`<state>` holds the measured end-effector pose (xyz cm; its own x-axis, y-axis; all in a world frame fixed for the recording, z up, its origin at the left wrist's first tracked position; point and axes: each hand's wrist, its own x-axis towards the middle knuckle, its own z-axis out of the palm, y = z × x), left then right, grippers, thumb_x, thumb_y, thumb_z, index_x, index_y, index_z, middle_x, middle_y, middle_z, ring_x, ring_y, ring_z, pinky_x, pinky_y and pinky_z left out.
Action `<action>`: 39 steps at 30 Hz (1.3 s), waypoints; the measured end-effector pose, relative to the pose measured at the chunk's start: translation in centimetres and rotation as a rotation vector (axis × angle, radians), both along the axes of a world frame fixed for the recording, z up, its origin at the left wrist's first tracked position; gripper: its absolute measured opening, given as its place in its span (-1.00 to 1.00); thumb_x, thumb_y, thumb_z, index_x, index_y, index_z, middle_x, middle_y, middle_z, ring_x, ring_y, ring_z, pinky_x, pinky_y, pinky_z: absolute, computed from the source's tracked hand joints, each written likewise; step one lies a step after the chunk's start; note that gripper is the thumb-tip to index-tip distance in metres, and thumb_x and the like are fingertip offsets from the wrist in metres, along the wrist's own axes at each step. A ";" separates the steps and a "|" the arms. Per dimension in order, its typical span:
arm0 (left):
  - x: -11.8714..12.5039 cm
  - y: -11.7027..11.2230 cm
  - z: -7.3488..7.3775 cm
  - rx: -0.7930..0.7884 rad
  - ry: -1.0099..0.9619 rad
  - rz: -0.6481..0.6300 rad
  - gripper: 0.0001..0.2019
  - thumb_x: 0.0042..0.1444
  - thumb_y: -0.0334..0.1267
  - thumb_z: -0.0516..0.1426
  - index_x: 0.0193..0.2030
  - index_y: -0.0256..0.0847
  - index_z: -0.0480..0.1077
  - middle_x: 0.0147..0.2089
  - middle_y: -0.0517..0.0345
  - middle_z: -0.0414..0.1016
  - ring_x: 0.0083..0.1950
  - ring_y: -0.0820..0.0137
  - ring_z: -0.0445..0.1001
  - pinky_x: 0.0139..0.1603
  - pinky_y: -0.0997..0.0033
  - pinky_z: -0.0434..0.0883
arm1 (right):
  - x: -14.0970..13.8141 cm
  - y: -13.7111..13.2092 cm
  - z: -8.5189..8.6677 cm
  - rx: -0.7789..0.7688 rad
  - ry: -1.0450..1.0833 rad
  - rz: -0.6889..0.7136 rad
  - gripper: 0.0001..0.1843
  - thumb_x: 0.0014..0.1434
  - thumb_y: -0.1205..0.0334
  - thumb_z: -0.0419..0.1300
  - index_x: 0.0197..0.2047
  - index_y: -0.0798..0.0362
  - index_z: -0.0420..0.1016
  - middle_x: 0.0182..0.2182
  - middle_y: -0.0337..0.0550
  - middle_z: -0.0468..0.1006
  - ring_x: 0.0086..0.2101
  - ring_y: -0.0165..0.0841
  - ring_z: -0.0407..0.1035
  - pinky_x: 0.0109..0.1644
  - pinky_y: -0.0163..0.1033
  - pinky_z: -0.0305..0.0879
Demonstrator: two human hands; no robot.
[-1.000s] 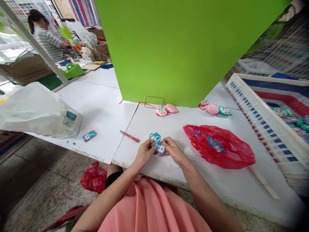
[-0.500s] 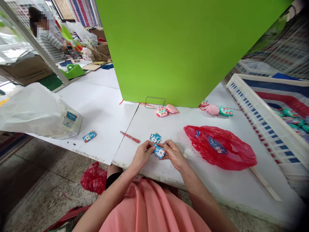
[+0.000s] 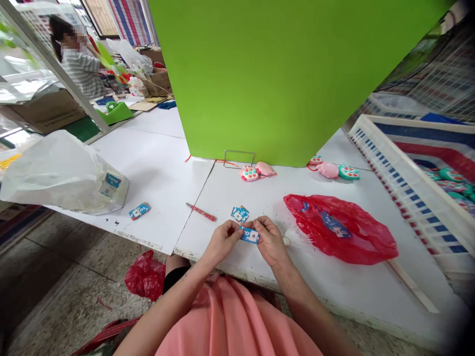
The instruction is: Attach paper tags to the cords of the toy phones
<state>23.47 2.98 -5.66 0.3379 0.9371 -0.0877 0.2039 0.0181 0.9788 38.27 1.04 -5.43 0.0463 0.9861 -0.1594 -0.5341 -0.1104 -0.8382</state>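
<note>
A small blue and white printed card (image 3: 250,236) is held low over the front of the white table. My left hand (image 3: 224,240) pinches its left end between thumb and fingers. At the card's right end, my right hand (image 3: 270,240) is closed, thumb and forefinger together at the upper corner; anything thin in that pinch is too small to make out. Just beyond my fingers lies a loose pile of similar blue cards (image 3: 240,213). A slim red-handled tool (image 3: 201,212) rests to the left of them.
At right lie an open red plastic bag (image 3: 341,230) with blue cards inside and a white crate (image 3: 403,183). Pink toys (image 3: 249,173) sit before the green panel (image 3: 252,84). On the left are a white plastic bag (image 3: 67,173) and more cards (image 3: 140,211). A co-worker (image 3: 81,71) stands behind.
The card has moved slightly right and lies more level between my hands. My right thumb and forefinger have shifted up to its corner. The co-worker has raised an arm.
</note>
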 end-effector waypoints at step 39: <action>3.6 9.5 1.4 0.104 0.074 0.022 -0.66 0.21 -0.04 -0.03 -0.04 -0.25 0.29 -0.16 0.02 0.46 -0.16 0.30 0.45 -0.17 0.30 0.40 | 6.4 -0.9 -0.1 -0.047 -0.057 -0.138 -0.78 -0.07 0.10 0.37 -0.37 -0.01 0.47 -0.39 -0.20 0.51 -0.28 -0.28 0.42 -0.14 -0.14 0.34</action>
<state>27.03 12.48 -4.30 0.3136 0.9495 -0.0135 0.2767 -0.0777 0.9578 44.65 0.16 -5.51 0.1909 0.9613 -0.1987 -0.4986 -0.0794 -0.8632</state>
